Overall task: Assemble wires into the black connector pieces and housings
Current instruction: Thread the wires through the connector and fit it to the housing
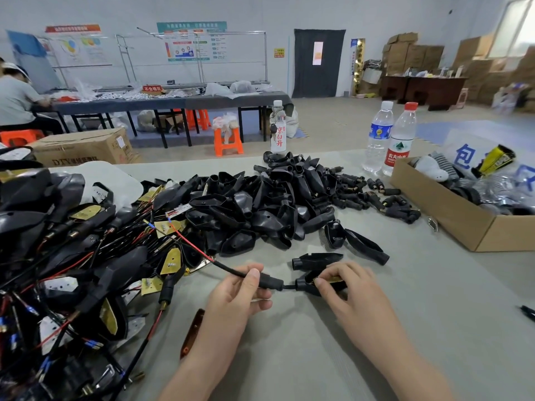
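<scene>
My left hand (pixel 240 293) pinches a black connector sleeve (pixel 270 282) on a black cable (pixel 225 267) that runs up left to red and blue wires. The cable enters a black housing (pixel 304 283) lying on the table, and my right hand (pixel 344 287) holds that housing, fingertips on a gold circuit board (pixel 333 278) set in it. Another empty housing (pixel 315 260) lies just behind. A big pile of black housings (pixel 260 204) and small connector pieces (pixel 373 198) sits mid-table.
A heap of wired assemblies (pixel 63 256) fills the left side. A cardboard box (pixel 451 209) of parts stands at right, with three water bottles (pixel 399 140) behind the pile. A brown strip (pixel 192 331) lies by my left wrist. A person sits at a far table.
</scene>
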`<state>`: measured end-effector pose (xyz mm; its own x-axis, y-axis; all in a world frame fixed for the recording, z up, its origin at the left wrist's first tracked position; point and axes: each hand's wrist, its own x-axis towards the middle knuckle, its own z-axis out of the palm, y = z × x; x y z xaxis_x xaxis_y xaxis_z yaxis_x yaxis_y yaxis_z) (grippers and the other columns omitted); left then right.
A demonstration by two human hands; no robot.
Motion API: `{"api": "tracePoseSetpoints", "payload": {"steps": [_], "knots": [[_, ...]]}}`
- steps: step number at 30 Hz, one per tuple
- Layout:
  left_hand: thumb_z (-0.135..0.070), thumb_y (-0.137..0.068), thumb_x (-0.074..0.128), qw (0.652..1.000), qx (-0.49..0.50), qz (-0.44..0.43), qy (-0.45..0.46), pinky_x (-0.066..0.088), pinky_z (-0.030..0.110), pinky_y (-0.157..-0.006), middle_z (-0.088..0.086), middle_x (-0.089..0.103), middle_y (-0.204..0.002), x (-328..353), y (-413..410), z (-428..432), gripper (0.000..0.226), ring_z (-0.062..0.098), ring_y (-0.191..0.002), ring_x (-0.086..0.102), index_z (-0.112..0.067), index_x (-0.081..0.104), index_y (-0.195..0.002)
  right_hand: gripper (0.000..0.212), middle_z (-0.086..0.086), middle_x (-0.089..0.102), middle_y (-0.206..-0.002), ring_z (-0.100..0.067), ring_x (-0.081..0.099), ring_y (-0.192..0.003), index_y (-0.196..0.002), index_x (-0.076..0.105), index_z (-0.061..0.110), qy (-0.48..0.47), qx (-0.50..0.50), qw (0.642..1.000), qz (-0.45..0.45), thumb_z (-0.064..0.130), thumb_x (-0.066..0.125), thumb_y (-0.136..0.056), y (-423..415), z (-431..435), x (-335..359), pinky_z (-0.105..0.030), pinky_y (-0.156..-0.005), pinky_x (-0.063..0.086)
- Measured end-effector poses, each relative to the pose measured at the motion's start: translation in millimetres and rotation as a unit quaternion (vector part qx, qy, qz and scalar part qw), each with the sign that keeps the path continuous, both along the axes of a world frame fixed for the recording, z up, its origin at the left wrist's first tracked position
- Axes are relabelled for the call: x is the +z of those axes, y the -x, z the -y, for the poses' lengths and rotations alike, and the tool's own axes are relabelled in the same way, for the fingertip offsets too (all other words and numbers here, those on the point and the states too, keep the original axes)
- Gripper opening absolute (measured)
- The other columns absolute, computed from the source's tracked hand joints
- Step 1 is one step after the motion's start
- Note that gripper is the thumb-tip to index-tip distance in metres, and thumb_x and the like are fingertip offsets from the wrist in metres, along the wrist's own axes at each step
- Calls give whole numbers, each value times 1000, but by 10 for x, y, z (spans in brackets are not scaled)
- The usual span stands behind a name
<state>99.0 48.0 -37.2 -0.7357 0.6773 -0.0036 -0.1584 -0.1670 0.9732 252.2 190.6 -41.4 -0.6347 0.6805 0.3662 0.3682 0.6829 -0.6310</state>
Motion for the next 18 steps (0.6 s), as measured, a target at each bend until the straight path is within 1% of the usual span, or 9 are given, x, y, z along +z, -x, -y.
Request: {"api": "tracePoseSetpoints", "payload": {"steps": [2,4,6,8,12,15,18], "knots": [[-17,-100,56,998,-17,-50,22,60,31,-71,10,73,-94,2,-37,-1,16,20,-77,69,-12,69,-110,7,33,50,-102,9,36,-105,-94,53,44,-16,-2,1000,26,46,59,-92,-18,1,20,-14,-85,33],[-18,-101,55,995,-22,-87,39,60,33,-74,9,74,-96,-6,-67,-1,15,22,-79,70,-15,68,-110,17,34,46,-108,8,31,-104,-107,49,47,-36,-1,998,54,49,58,-93,-37,2,36,-16,-89,29],[-18,-103,52,994,-21,-98,38,60,32,-74,8,75,-98,-5,-77,-2,17,23,-84,72,-15,68,-109,25,31,46,-113,7,30,-108,-118,52,45,-43,3,997,66,50,56,-94,-54,-9,41,-16,-92,28],[-18,-104,49,996,-12,-85,24,59,29,-71,8,76,-97,11,-71,0,20,24,-86,73,-12,67,-109,27,29,47,-115,6,31,-110,-121,55,41,-41,8,997,67,49,53,-96,-74,-22,39,-16,-92,28],[-19,-106,46,1000,19,-2,-13,60,29,-68,12,75,-96,29,-29,8,23,27,-82,73,-8,66,-108,29,32,49,-117,6,35,-113,-125,55,38,-10,12,998,58,46,46,-99,-117,-69,1,-13,-90,29],[-18,-106,46,999,24,26,-23,60,30,-68,13,75,-98,23,-3,13,23,28,-81,73,-8,66,-109,25,29,52,-118,3,44,-117,-125,53,40,26,10,999,46,40,50,-100,-117,-88,-20,-18,-94,34],[-17,-106,47,999,20,34,-26,60,31,-69,14,75,-100,21,3,11,22,28,-81,73,-7,66,-109,22,32,53,-114,1,50,-117,-118,50,46,55,13,998,31,34,54,-100,-103,-100,-21,-20,-94,37]]}}
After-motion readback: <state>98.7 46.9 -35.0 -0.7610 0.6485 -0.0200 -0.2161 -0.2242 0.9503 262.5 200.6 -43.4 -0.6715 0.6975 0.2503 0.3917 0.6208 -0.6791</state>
